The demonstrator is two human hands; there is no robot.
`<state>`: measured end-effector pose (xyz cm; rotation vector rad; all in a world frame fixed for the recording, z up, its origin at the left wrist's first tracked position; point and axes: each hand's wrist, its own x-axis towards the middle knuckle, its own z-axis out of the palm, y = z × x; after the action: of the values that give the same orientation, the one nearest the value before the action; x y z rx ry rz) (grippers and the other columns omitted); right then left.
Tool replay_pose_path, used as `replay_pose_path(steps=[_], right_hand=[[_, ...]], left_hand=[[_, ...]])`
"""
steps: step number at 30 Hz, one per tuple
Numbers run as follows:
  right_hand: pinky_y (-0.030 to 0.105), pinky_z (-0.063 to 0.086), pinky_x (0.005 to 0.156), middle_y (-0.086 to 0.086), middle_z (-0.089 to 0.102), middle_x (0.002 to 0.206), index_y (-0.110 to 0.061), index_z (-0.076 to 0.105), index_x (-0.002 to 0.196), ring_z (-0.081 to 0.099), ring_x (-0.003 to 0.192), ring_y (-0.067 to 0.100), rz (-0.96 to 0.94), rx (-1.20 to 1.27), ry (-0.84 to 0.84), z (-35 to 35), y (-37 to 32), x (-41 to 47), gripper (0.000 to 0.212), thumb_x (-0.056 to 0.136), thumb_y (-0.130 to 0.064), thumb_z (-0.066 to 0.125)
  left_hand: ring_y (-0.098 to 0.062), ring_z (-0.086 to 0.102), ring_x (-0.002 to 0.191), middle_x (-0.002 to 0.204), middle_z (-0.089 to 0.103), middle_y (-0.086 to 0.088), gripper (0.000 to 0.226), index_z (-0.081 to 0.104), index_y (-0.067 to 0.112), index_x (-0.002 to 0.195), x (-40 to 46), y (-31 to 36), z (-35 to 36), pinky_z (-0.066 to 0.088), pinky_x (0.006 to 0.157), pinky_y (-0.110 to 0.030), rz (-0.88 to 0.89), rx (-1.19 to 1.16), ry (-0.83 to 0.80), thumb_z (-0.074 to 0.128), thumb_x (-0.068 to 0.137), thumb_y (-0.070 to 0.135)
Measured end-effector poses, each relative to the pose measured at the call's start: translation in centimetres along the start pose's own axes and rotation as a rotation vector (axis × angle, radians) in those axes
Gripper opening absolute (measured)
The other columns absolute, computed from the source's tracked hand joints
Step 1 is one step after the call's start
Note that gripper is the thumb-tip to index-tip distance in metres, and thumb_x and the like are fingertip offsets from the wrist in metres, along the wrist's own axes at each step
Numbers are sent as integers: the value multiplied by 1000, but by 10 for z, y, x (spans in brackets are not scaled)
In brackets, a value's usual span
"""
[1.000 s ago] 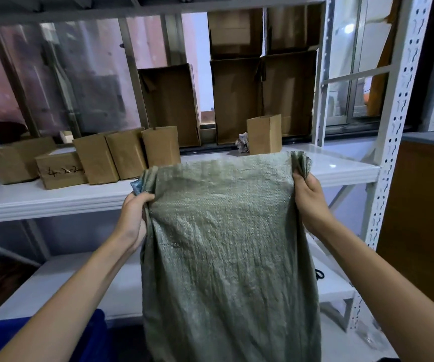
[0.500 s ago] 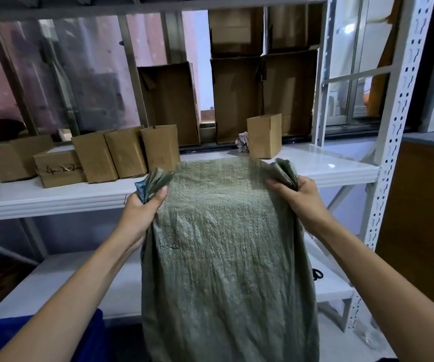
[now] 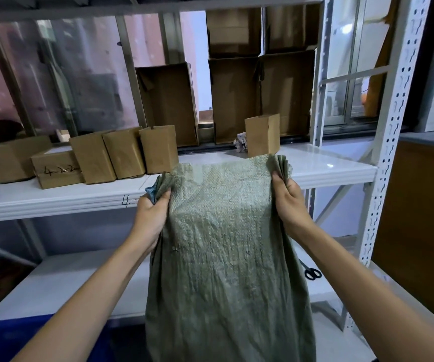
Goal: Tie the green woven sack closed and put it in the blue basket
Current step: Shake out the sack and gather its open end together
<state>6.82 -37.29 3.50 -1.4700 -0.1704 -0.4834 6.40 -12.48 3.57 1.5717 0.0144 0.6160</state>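
Note:
A green woven sack (image 3: pixel 226 257) hangs upright in front of me, reaching below the frame. My left hand (image 3: pixel 150 215) grips a bunched fold at its top left corner, where a bit of blue material shows. At the top right corner, my right hand (image 3: pixel 289 202) pinches a gathered, pleated fold. The top edge between my hands is stretched fairly flat. The blue basket (image 3: pixel 9 338) shows at the bottom left, partly behind my left forearm.
A white metal shelf (image 3: pixel 328 165) runs behind the sack, carrying several small cardboard boxes (image 3: pixel 122 152) and one apart (image 3: pixel 263 134). Larger cartons stand at the window behind. Black scissors (image 3: pixel 312 273) lie on the lower shelf at right. A perforated upright (image 3: pixel 390 142) stands right.
Both hands have come down and drawn closer together, gathering the sack's top corners into bunched folds. The top edge is narrower than a second ago.

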Motion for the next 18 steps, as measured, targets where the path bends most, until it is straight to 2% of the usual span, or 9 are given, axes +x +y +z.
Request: replay_pose_path(steps=[3, 5, 8, 10, 12, 13, 15, 16, 18], right_hand=[[36, 42, 77, 10, 61, 88, 3, 59, 99, 56, 85, 21, -5, 14, -11, 5, 0, 0, 43, 99, -36, 42], [35, 42, 78, 11, 61, 91, 6, 59, 105, 56, 87, 21, -10, 17, -14, 8, -2, -3, 42, 100, -32, 41], [32, 34, 68, 9, 49, 81, 18, 53, 99, 46, 77, 18, 3, 15, -6, 14, -4, -4, 50, 100, -31, 42], [31, 30, 61, 14, 44, 70, 19, 52, 91, 43, 70, 18, 37, -11, 3, 18, -4, -5, 58, 98, -38, 43], [26, 38, 62, 22, 59, 73, 8, 64, 96, 54, 71, 13, 93, 26, -43, 19, -8, -8, 59, 97, -45, 40], [23, 43, 67, 8, 71, 84, -8, 70, 95, 61, 75, 8, 113, 79, -93, 19, -13, -10, 54, 96, -50, 38], [26, 48, 82, -4, 72, 96, -27, 71, 91, 65, 91, 7, 117, 137, -193, 15, -13, -11, 47, 85, -64, 43], [26, 49, 84, -3, 72, 100, -27, 70, 92, 66, 95, 11, 98, 102, -238, 13, -12, -10, 46, 77, -67, 53], [18, 53, 73, -2, 72, 93, -20, 68, 91, 68, 86, 10, 75, 57, -286, 12, -10, -12, 32, 72, -45, 71]], left_hand=[[-27, 60, 91, 84, 64, -5, 15, 63, 22, 80, 0, 1, 5, 45, 81, -37, 15, -6, -24, 54, 93, 23], [-26, 58, 93, 83, 61, -3, 13, 61, 20, 84, -3, 4, 10, 41, 79, -35, -14, -16, -8, 53, 93, 24], [-23, 56, 94, 84, 57, 2, 15, 53, 18, 85, -9, 6, 17, 40, 81, -34, -119, -88, 35, 54, 92, 30], [-19, 56, 92, 91, 58, 0, 30, 53, 13, 91, -14, 9, 19, 42, 82, -33, -141, -117, 0, 57, 88, 42], [-20, 56, 90, 92, 59, -5, 67, 57, 5, 100, -16, 9, 18, 43, 83, -35, -100, -79, -86, 63, 71, 65], [-20, 54, 83, 85, 56, -7, 81, 57, 2, 96, -17, 10, 17, 43, 77, -34, -62, -41, -107, 67, 59, 73], [-17, 53, 76, 83, 57, -8, 95, 57, -2, 93, -18, 8, 13, 42, 71, -33, 5, 49, -127, 73, 43, 76], [-16, 58, 76, 86, 64, -6, 90, 61, -2, 97, -17, 6, 12, 45, 73, -32, 32, 59, -152, 78, 45, 69], [-2, 67, 77, 84, 74, 8, 37, 69, 11, 95, -17, 4, 13, 50, 76, -19, 65, 7, -211, 82, 67, 31]])
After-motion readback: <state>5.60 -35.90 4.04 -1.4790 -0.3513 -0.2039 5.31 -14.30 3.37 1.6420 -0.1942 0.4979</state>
